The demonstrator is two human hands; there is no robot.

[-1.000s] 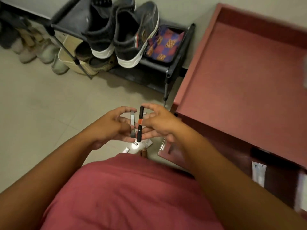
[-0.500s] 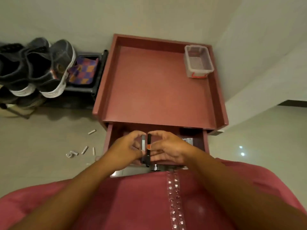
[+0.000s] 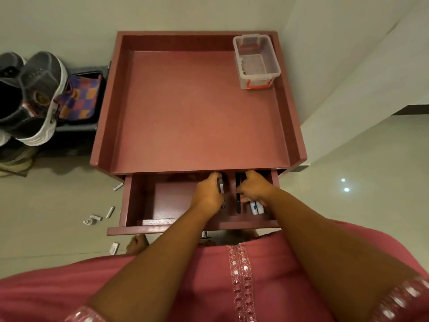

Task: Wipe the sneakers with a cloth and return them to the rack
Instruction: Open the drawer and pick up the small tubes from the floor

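View: head camera, looking down at an open drawer of a red cabinet
Sneakers: the sneakers stood on the rack, far to the left of both hands; soles toward the camera; a checked cloth lay just beside them
Nearer hand: the left hand
Left fingers: closed around a thin grey bar
Right hand: the right hand was inside the drawer; fingers closed on a slim black object
Judgement: both hands must be emptied before reaching left
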